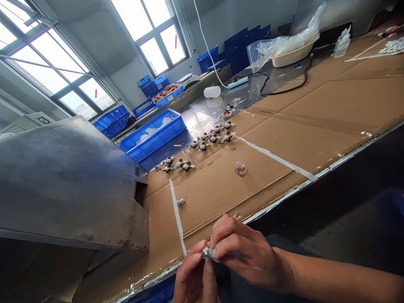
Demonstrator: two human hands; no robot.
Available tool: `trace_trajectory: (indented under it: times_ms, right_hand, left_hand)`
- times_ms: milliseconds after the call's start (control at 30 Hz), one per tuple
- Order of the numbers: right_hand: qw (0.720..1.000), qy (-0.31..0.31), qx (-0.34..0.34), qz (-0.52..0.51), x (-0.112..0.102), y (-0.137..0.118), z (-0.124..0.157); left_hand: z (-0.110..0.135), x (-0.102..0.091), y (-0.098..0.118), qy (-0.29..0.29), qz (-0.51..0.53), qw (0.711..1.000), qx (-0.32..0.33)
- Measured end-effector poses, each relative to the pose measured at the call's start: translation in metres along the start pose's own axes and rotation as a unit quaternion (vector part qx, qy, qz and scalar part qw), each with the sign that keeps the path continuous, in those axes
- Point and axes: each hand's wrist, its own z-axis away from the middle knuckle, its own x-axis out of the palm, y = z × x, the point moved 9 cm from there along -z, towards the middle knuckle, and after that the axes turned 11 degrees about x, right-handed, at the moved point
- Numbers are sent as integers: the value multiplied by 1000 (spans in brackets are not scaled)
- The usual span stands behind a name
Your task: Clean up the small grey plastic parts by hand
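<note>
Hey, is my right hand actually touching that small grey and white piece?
Touching. The head view shows the fingertips of the right hand closed on the small grey and white piece, with no gap between them.

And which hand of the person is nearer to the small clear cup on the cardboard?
Right. The right hand is on the near side of the clear cup, not touching it; the left hand is further off, lower and to the left.

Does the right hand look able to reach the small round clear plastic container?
Likely yes: nothing stands between the right hand and the container, though that hand holds a small grey-and-white piece.
</note>
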Motion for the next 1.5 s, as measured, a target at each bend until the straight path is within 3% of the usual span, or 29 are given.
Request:
trace_trajectory:
  times_ms: [600, 800, 933, 1167, 1333, 1500]
  right_hand:
    - [998, -11, 51, -37, 3, 12, 1]
    - [997, -28, 61, -39, 5, 14, 2]
    - [994, -48, 87, -35, 8, 19, 4]
    - [983, -56, 165, -61, 10, 33, 10]
    - [975, -58, 199, -80, 11, 35, 11]
    - [972, -64, 211, -80, 13, 36, 13]
  left_hand:
    - [-8, -3, 0, -4, 11, 1000, 20]
    - [-14, 0, 3, -99, -9, 987, 126]
    - [-12, 1, 1, -67, -4, 995, 73]
    - [-12, 0, 3, -71, -3, 995, 71]
    - [-21, 2, 6, -178, -3, 972, 150]
    - [-26, 0, 4, -191, -2, 969, 157]
